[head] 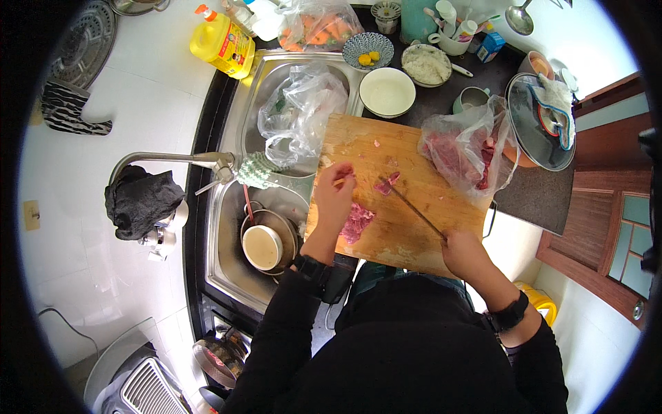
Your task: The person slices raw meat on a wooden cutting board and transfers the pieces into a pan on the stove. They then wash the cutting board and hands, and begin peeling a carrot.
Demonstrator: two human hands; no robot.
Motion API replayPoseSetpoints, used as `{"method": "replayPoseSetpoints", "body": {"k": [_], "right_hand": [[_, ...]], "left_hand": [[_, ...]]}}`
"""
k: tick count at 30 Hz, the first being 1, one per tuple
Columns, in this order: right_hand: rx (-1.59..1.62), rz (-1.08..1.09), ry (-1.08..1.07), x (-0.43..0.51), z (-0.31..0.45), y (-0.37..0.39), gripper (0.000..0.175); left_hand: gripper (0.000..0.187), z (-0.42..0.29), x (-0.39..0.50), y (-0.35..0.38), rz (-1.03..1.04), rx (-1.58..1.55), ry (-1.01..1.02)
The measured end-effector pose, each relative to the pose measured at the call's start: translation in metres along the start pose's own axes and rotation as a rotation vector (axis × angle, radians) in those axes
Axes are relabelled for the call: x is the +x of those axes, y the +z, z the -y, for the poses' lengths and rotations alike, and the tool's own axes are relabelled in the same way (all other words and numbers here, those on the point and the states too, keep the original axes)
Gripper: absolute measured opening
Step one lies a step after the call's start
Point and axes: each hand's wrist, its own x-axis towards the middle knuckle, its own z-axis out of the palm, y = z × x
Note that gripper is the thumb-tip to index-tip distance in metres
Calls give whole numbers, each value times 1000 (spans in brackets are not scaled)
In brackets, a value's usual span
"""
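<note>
My right hand point(460, 253) is closed on the handle of a knife point(420, 213), seen nearly edge-on over the wooden cutting board point(398, 243). The knife's far end touches a small piece of raw meat point(385, 185) near the board's middle. My left hand point(336, 189) is above the board's left part, its fingers curled; whether it holds a bit of meat cannot be told. A larger piece of raw meat point(357, 223) lies just below it, partly behind the wrist. On the board's upper right rests a clear plastic bag point(473, 150) of raw meat.
Left of the board is a double sink point(220, 259) with a crumpled plastic bag point(305, 114), nested bowls point(262, 248) and a faucet point(222, 161). Beyond the board stand a white bowl point(387, 92), a patterned bowl point(351, 50) and a bowl of white food point(426, 64). A glass lid point(527, 119) is at right.
</note>
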Motion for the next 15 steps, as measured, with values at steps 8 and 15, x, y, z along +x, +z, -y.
{"method": "replayPoseSetpoints", "body": {"k": [8,15], "right_hand": [[180,-48,195,-15,-18,-19,22],[207,24,194,3,-25,-8,25]], "left_hand": [[21,-9,-7,55,336,744,523],[16,-29,5,-19,240,203,-53]]}}
